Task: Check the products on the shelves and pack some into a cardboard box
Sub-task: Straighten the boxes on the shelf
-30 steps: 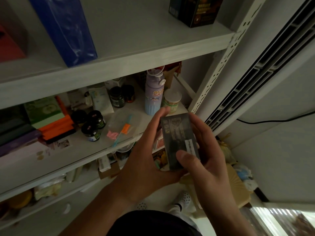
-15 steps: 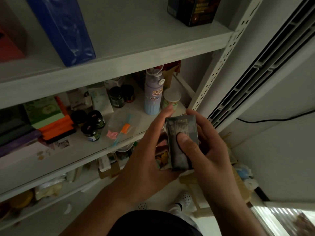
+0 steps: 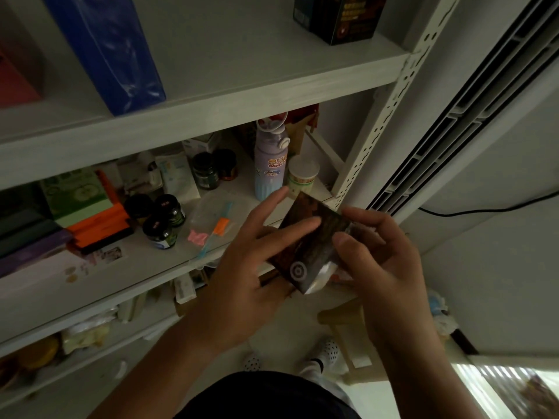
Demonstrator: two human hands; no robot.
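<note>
Both hands, left hand (image 3: pixel 242 267) and right hand (image 3: pixel 381 261), hold a small dark box (image 3: pixel 308 246) by fingertips, just below the lilac bottle (image 3: pixel 269 164). Light grip; glossy wrap could slip, dropping it floorward.

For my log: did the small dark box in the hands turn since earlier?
Yes. The small dark box tilted clockwise, its top now leaning toward the white perforated shelf post.
</note>
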